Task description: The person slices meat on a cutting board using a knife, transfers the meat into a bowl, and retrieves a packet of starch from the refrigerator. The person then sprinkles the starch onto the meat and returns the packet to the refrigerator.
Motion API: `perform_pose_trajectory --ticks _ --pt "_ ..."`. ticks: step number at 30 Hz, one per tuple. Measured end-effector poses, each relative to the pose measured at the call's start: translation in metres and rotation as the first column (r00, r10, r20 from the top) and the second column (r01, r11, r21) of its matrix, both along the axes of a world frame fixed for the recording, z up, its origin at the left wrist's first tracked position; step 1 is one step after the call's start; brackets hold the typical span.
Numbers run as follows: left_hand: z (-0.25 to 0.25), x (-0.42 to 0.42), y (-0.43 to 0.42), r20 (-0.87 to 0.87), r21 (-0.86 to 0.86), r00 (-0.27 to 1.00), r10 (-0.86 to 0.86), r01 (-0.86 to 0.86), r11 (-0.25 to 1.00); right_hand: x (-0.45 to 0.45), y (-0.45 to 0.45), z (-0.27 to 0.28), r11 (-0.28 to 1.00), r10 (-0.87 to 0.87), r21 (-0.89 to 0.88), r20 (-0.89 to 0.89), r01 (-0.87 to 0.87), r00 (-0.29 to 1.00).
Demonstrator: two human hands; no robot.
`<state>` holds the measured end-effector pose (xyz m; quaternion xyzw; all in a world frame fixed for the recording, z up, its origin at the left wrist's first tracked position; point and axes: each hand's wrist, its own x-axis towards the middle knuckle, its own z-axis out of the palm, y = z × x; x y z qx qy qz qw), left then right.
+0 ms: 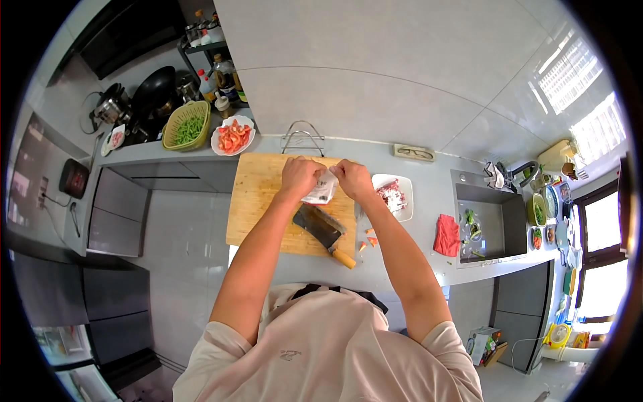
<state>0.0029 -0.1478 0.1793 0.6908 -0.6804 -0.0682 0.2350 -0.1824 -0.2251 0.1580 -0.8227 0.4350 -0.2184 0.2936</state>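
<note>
A small white packet with red print hangs between my two hands above the cutting board. My left hand is closed on its upper left side, and my right hand pinches its upper right corner. What is inside the packet does not show. Below it, a cleaver with a wooden handle lies slantwise on the board, its handle toward me. Just right of my right hand stands a white square dish of cut meat with white powder on top.
Orange scraps lie beside the board. Farther right are a red cloth and a sink with greens. To the left stand a plate of cut tomatoes, a basket of green beans and a wok. A wire rack is behind the board.
</note>
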Motion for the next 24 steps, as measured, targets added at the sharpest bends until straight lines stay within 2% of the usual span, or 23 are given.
perform_pose_trajectory --ticks 2,5,6,7,9,10,13,14,17,19,21,22,24 --pt "0.001 0.003 0.003 -0.022 -0.018 1.000 0.004 -0.004 1.000 0.001 0.002 0.006 0.999 -0.009 0.048 -0.029 0.010 1.000" --pt "0.012 0.013 0.009 -0.091 -0.047 0.996 0.018 -0.022 0.999 -0.005 0.002 0.013 0.979 -0.023 0.200 0.221 -0.022 0.975" --pt "0.017 0.018 0.013 -0.110 -0.061 0.994 0.021 -0.028 0.998 -0.007 0.004 0.013 0.931 -0.046 0.354 0.349 -0.087 0.936" --pt "0.026 0.024 0.020 -0.126 -0.075 0.992 0.030 -0.040 0.996 -0.008 0.008 0.015 0.935 0.053 0.319 0.301 -0.153 0.952" --pt "0.044 0.033 0.040 -0.229 0.010 0.966 0.117 -0.118 0.993 -0.007 0.015 0.020 0.919 0.257 0.254 0.195 -0.302 0.947" --pt "0.049 0.038 0.052 -0.294 0.064 0.939 0.178 -0.167 0.984 0.001 0.021 0.024 0.902 0.258 0.325 0.119 -0.284 0.959" --pt "0.055 0.056 0.091 -0.431 0.160 0.848 0.309 -0.265 0.951 0.036 0.034 -0.003 0.837 0.299 0.424 0.177 -0.346 0.938" --pt "0.055 0.063 0.108 -0.467 0.180 0.817 0.340 -0.288 0.940 0.052 0.043 -0.017 0.809 0.235 0.459 0.317 -0.366 0.919" --pt "0.040 0.091 0.167 -0.263 -0.128 0.891 0.370 -0.413 0.902 0.094 0.076 -0.023 0.785 0.213 0.443 0.463 -0.433 0.860" --pt "0.037 0.100 0.213 -0.396 -0.198 0.772 0.497 -0.601 0.775 0.116 0.102 -0.011 0.717 0.222 0.517 0.466 -0.467 0.856" --pt "0.024 0.112 0.259 -0.568 -0.232 0.601 0.562 -0.772 0.591 0.140 0.126 0.005 0.656 0.230 0.576 0.463 -0.488 0.856" --pt "0.012 0.120 0.282 -0.685 -0.171 0.509 0.521 -0.807 0.565 0.156 0.139 0.006 0.617 0.216 0.605 0.485 -0.503 0.848" --pt "-0.005 0.138 0.339 -0.713 0.013 0.468 0.523 -0.737 0.676 0.188 0.166 0.010 0.572 0.239 0.621 0.499 -0.536 0.833"
